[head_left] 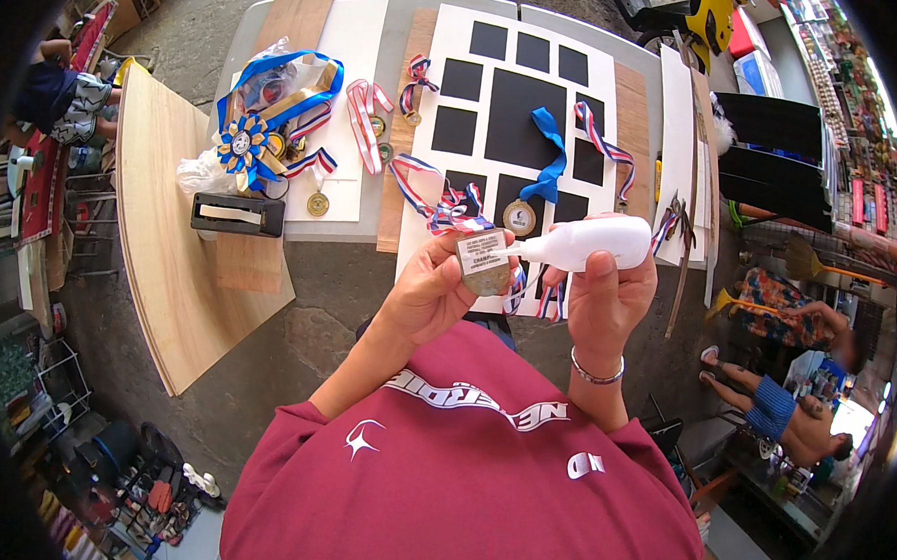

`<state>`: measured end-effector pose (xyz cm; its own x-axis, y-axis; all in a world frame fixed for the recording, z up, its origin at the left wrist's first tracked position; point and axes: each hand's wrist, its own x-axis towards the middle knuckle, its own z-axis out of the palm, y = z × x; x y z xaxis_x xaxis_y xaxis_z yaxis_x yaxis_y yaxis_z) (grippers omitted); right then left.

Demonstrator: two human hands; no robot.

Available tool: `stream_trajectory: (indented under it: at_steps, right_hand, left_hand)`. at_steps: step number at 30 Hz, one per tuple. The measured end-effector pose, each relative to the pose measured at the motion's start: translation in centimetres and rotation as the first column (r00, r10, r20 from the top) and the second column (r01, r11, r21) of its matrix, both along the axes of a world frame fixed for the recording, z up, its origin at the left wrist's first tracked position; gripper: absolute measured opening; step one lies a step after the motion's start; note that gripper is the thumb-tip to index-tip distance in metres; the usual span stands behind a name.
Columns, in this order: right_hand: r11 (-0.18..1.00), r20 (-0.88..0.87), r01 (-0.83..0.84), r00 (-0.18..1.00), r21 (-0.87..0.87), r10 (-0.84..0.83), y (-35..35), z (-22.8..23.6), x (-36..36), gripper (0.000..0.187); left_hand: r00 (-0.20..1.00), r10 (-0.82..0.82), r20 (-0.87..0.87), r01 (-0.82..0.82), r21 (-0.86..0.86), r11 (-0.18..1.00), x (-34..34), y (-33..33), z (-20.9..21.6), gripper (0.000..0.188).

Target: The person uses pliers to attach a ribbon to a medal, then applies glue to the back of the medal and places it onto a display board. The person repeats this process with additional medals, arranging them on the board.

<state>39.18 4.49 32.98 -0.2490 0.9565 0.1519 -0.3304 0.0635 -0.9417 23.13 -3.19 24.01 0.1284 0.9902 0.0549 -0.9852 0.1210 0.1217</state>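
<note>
My left hand (423,294) pinches a squarish metal medal (486,272) by its edge, with printed lettering facing up. A red, white and blue ribbon (449,215) lies just beyond it; whether it belongs to this medal I cannot tell. Wrapped round a white squeeze bottle (600,241), my right hand (608,302) tips it sideways. Its narrow nozzle (525,249) points left at the medal's face, touching or very near it. Under both hands is a white board (523,58) with black rectangles. A round medal (518,218) on a blue ribbon (548,159) rests on that board.
Left on the table lie a blue rosette (244,146), striped-ribbon medals (318,204) and a black tape dispenser (237,215). A plywood sheet (160,227) leans at the left. Scissors (679,225) lie right of the board. Other people (788,420) are farther off, with a yellow motorbike (708,21) behind.
</note>
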Motion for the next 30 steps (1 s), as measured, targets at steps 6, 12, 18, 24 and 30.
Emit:
stream_trajectory:
  at_steps: [6, 12, 18, 24, 30]
  right_hand:
    - [1.000, 0.013, 0.015, 1.000, -0.003, -0.015, 0.0, -0.2, 0.6, 0.033]
    - [1.000, 0.082, -0.012, 0.997, 0.022, 0.010, 0.1, -0.8, 1.4, 0.039]
    - [0.999, -0.048, 0.019, 0.999, -0.028, -0.021, 0.0, -0.6, 1.2, 0.034]
    - [0.999, 0.065, -0.041, 0.997, 0.005, 0.041, -0.2, 0.0, 1.2, 0.035]
    - [1.000, -0.005, 0.021, 1.000, 0.002, -0.020, 0.1, -0.1, 1.4, 0.033]
  left_hand:
    - [1.000, 0.001, -0.014, -0.001, -0.010, 1.000, 0.1, -0.1, 0.1, 0.044]
    - [1.000, -0.008, 0.010, 0.008, -0.019, 1.000, 0.3, -0.2, -0.1, 0.043]
    - [0.998, 0.000, 0.057, 0.000, -0.001, 1.000, 0.4, 0.0, -0.1, 0.047]
    - [0.996, 0.057, -0.068, -0.061, -0.070, 0.996, 0.8, 0.1, 0.8, 0.071]
    - [0.997, 0.047, -0.055, -0.051, -0.064, 0.997, 0.8, 0.4, 0.7, 0.070]
